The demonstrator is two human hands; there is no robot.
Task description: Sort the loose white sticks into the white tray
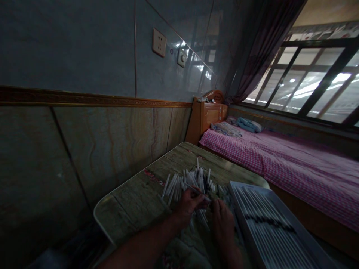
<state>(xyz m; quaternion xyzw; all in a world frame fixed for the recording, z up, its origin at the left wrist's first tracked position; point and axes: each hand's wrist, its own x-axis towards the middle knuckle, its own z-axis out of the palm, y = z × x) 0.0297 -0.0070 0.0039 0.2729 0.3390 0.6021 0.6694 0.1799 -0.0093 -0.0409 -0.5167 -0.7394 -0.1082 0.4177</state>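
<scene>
1. Left hand (pixel 186 207) pinches a white tube (pixel 198 191) in its fingers (pixel 200 201), right above the pile (pixel 193 179) on the tabletop (pixel 134 198).
2. Right hand (pixel 223 222) sits narrow by the pile, can't tell if it's holding anything.
3. Tray (pixel 246 195) of tubes is just right.

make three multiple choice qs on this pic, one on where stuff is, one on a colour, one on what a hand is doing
1. Where is the tray of white sticks compared with the loose pile of sticks?
A. left of it
B. right of it
C. on the bed

2. What colour is the bed sheet?
A. green
B. pink and white
C. plain blue

3. What is the left hand doing?
A. pinching a stick
B. lying flat and empty
C. gripping the tray

Answers:
1. B, it lies between the pile and the bed.
2. B, the sheet shows a pink and white check.
3. A, its fingers hold one stick above the pile.
</scene>
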